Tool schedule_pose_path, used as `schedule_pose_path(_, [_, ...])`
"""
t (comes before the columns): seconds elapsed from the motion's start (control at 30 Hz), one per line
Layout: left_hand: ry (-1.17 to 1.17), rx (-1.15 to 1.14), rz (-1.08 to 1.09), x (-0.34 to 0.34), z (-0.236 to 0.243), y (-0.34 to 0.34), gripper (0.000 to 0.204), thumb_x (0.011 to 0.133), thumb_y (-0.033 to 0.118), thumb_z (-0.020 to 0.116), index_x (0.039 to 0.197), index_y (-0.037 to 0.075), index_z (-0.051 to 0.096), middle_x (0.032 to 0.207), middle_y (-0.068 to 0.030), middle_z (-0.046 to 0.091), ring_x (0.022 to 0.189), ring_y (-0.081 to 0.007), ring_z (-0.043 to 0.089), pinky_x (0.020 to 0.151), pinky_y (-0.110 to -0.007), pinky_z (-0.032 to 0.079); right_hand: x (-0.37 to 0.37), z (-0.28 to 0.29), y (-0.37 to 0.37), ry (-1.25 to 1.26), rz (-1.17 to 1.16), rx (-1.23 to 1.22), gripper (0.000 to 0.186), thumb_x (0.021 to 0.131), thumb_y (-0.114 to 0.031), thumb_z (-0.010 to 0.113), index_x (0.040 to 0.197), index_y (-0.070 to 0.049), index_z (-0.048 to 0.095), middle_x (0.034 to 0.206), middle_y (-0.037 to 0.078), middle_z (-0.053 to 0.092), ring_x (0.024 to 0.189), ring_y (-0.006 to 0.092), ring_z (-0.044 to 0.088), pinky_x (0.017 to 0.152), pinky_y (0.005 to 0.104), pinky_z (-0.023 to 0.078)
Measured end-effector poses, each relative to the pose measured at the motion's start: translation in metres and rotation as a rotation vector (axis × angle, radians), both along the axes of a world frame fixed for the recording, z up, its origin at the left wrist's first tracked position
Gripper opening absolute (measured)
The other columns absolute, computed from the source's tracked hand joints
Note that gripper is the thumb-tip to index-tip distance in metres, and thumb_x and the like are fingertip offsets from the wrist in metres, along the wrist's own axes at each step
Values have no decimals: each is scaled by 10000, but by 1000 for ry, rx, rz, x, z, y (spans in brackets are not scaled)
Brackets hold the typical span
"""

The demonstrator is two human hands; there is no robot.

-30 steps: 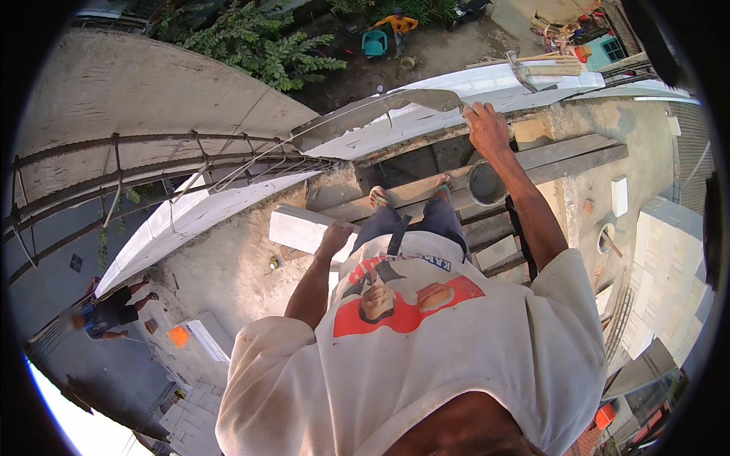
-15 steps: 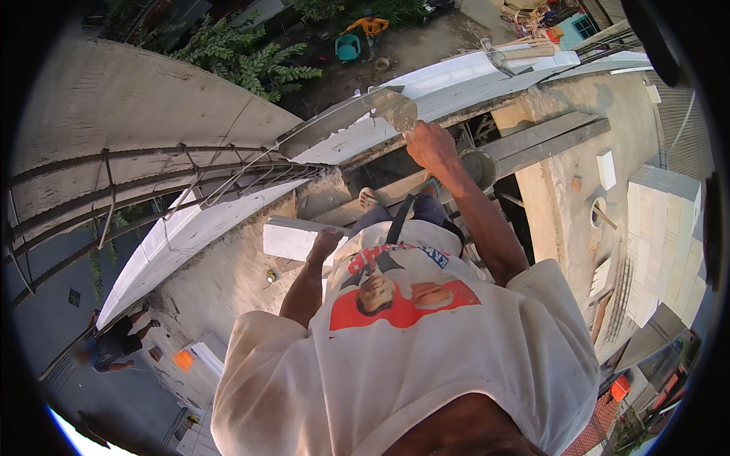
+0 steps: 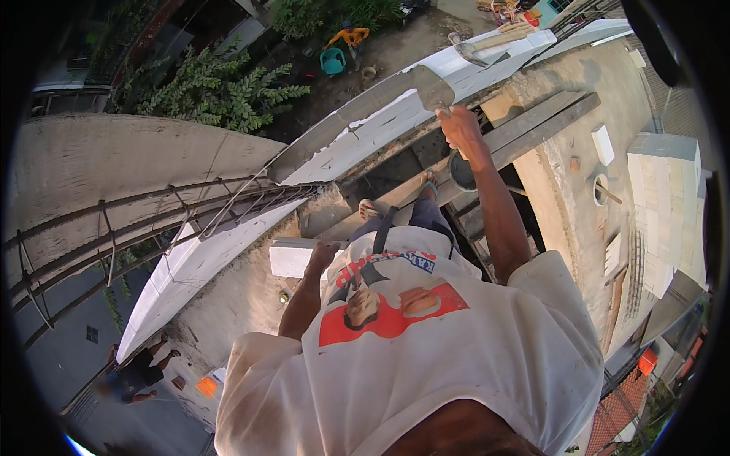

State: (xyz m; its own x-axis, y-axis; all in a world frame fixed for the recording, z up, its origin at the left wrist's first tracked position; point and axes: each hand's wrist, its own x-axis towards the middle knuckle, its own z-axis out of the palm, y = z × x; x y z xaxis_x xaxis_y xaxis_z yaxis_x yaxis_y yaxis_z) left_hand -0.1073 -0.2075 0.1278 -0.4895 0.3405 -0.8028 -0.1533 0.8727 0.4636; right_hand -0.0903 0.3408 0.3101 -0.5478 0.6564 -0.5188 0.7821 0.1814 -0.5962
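Observation:
My right hand grips a trowel by its handle, the blade over the white block wall, where grey mortar coats part of the surface. Below that hand, a dark bucket sits on wooden planks, partly hidden by my arm. My left hand is closed, low beside my body, near a loose white block; whether it holds anything is hidden. My sandalled feet stand on planks over dark openings.
Steel rebar runs along the left. Stacked pale blocks are at right. A person in dark clothes is low at left; another in orange is in the yard below, beside a teal plastic chair.
My right hand and the trowel first moved left, then back right and upward along the wall. The whole view has shifted a little. My left hand stays low and closed.

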Motion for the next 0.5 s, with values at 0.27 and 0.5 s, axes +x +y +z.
schedule_pose_path(0.27, [0, -126, -41, -1, 17, 7, 626, 932, 415, 708, 1315, -77, 648, 1243, -299, 705, 1190, -372, 690, 990, -421, 535, 56, -53, -34, 300, -205, -309, 423, 1028, -401, 629, 1058, 22, 641, 701, 65, 599, 501, 165, 578, 437, 330, 480])
schedule_pose_path(0.5, [-150, -170, 5, 10, 46, 79, 409, 971, 411, 657, 961, 3, 680, 718, -84, 596, 688, -196, 561, 617, -399, 474, 163, -102, -50, 322, -467, -458, 342, 1005, -341, 650, 996, 1, 653, 666, 58, 602, 461, 147, 564, 430, 346, 462])
